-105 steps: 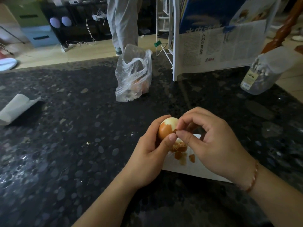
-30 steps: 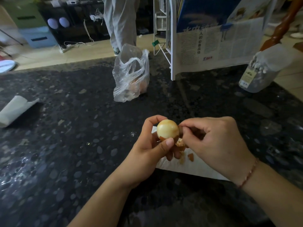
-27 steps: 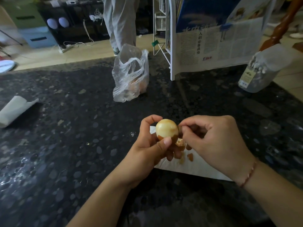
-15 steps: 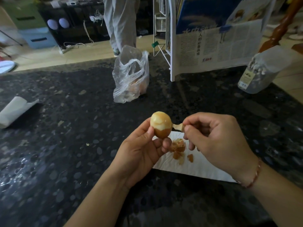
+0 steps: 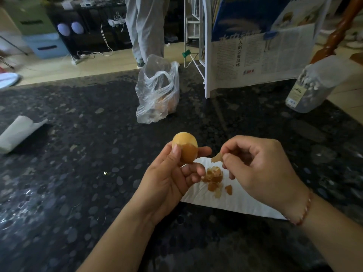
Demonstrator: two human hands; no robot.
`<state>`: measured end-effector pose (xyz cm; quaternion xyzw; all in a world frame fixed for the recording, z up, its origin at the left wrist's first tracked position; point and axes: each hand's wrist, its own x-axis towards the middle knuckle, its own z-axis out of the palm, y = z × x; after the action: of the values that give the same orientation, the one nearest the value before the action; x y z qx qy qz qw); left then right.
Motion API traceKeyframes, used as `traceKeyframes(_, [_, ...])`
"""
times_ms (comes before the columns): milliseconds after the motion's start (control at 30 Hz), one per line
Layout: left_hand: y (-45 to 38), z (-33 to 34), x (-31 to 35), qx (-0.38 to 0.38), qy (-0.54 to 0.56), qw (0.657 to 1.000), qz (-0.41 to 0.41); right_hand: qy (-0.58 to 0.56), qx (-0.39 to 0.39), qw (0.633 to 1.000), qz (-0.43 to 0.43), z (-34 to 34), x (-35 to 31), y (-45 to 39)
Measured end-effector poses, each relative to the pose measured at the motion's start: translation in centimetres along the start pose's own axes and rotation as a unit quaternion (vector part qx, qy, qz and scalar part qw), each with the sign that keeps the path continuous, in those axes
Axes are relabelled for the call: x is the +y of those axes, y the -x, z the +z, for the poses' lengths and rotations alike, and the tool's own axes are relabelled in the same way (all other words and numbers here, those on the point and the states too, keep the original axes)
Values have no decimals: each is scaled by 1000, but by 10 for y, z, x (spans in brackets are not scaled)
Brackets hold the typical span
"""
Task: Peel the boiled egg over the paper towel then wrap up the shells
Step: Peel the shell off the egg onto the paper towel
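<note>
My left hand point(image 5: 169, 179) holds a tan boiled egg point(image 5: 185, 147) upright between thumb and fingers; brown shell still covers its lower right part. My right hand point(image 5: 259, 169) pinches a small shell piece point(image 5: 217, 158) just right of the egg, above a white paper towel point(image 5: 231, 201) lying flat on the dark counter. A pile of brown shell fragments point(image 5: 215, 177) rests on the towel between my hands.
A clear plastic bag point(image 5: 158, 95) with orange items stands behind the egg. A newspaper rack point(image 5: 259, 55) sits at the back right, a plastic jar point(image 5: 312, 87) far right, a folded paper point(image 5: 18, 132) at left. A person's legs point(image 5: 146, 26) stand beyond the counter.
My left hand has lifted the egg and turned it. My right hand has pulled a shell piece off the egg and moved away to the right.
</note>
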<state>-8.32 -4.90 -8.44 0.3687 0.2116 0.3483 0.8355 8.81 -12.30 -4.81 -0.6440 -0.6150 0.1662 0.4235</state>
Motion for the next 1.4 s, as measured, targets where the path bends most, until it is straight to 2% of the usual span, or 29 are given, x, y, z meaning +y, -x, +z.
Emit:
traceKeyframes(133, [-1, -1, 0, -2, 7, 1000, 1, 143, -55, 988, -20, 2, 3, 3])
traceKeyframes(200, [0, -1, 0, -5, 3, 1000, 3, 171, -60, 983, -22, 4, 4, 4])
traceKeyframes(267, [1, -1, 0, -10, -11, 1000, 10, 154, -45, 987, -32, 3, 2, 3])
traceKeyframes(400, [3, 1, -3, -26, -38, 999, 24, 9, 1, 1000, -16, 3, -11, 2])
traceKeyframes(600, [3, 1, -6, -23, -102, 994, 37, 26, 10, 1000, 6, 11, -10, 5])
traceKeyframes(1133, [-2, -2, -11, -5, -192, 977, 96, 148, 9, 987, -62, 9, -5, 7])
traceKeyframes(1400, [-2, 0, -12, -10, -204, 974, 102, 85, 16, 996, -15, 9, -8, 7])
